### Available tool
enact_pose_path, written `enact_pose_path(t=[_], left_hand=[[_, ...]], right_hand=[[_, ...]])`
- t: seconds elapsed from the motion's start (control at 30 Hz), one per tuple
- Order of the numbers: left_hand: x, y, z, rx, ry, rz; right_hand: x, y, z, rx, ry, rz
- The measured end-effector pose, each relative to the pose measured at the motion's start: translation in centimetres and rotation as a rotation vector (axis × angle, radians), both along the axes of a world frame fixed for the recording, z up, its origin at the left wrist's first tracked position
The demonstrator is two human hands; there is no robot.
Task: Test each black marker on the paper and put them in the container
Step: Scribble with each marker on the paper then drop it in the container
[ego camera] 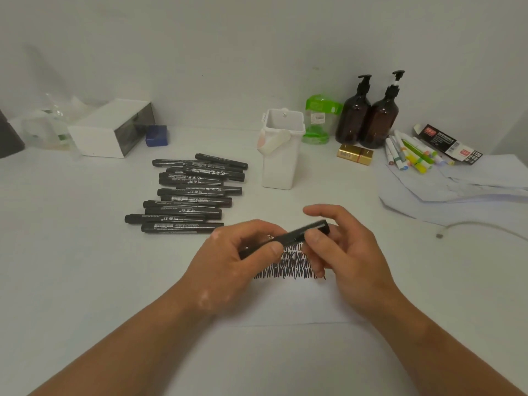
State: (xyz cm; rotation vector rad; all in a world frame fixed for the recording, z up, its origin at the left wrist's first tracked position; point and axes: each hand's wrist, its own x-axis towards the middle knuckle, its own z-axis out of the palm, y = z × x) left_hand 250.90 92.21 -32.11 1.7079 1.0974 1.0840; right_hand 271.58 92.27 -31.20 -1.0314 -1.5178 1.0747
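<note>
marker (291, 237): held above the paper (300, 304), long axis from low-left to high-right | left hand (228, 261): fingers (274, 248) curled round the barrel | right hand (343, 247): fingers pinch the upper-right end, nearer to the container (281, 155) standing behind

Matt black plastic marker (297, 236); matt white plastic container (281, 155) far centre. Glossy brown pump bottles (367, 121) and shiny gold box (355, 154), far right. Smooth white paper sheet (285, 304), near.
</note>
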Motion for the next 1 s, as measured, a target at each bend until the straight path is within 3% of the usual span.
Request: enact_pose_path(t=[0.13,0.27,0.33,0.53,0.8,1.0], left_hand=[[-0.3,0.1,0.0,0.04,0.029,0.014],[-1.3,0.7,-0.2,0.041,-0.081,0.179],[-1.5,0.8,-0.3,0.033,-0.105,0.234],[-1.5,1.0,-0.7,0.03,-0.035,0.251],[-1.6,1.0,-0.7,0.031,-0.048,0.249],[-1.6,1.1,-0.8,0.026,-0.027,0.237]], right_hand=[[0.2,0.2,0.9,0.096,-0.041,-0.005],[2.6,2.4,6.4,0.272,0.046,-0.308],[3.6,4.2,10.4,0.402,-0.016,-0.437],[1.5,11.3,17.1,0.554,-0.512,-0.54],[-2.4,17.9,13.6,0.438,-1.065,-0.369],[-4.0,20.2,12.2,0.27,-1.291,-0.207]])
